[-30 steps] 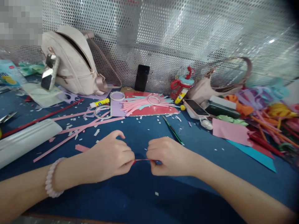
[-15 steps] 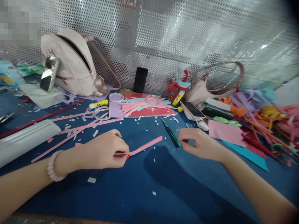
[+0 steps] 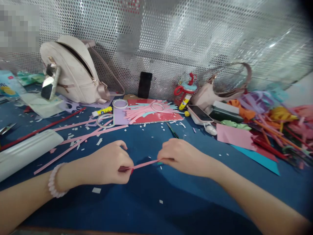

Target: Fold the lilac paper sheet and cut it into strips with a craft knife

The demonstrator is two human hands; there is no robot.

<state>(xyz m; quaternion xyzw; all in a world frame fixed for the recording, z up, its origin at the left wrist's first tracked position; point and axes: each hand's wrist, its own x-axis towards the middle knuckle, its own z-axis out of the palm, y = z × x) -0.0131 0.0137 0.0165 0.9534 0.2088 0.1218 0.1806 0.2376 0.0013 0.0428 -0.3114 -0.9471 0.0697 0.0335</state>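
Observation:
A narrow pink paper strip (image 3: 146, 164) stretches between my two hands above the blue table (image 3: 137, 209). My left hand (image 3: 110, 163), with a beaded bracelet on its wrist, is closed on the strip's left part. My right hand (image 3: 179, 156) pinches the other end, its fingertips hidden beneath the knuckles. Just behind the right hand lies a dark green pen-like tool (image 3: 173, 130), partly covered by that hand. More long pink strips (image 3: 80, 137) lie crossed on the table to the left.
Behind the hands, pink and blue strips lie on a red sheet (image 3: 156, 119) with a tape roll. A glue stick (image 3: 102, 111), a white roll (image 3: 29, 151), a backpack (image 3: 73, 71), a handbag (image 3: 205, 96), a standing phone (image 3: 145, 85) and pink paper (image 3: 234, 136) surround the work area.
My right hand has moved left from beside the green tool and taken hold of the pink strip's free end. My left hand keeps its grip, nearly in place.

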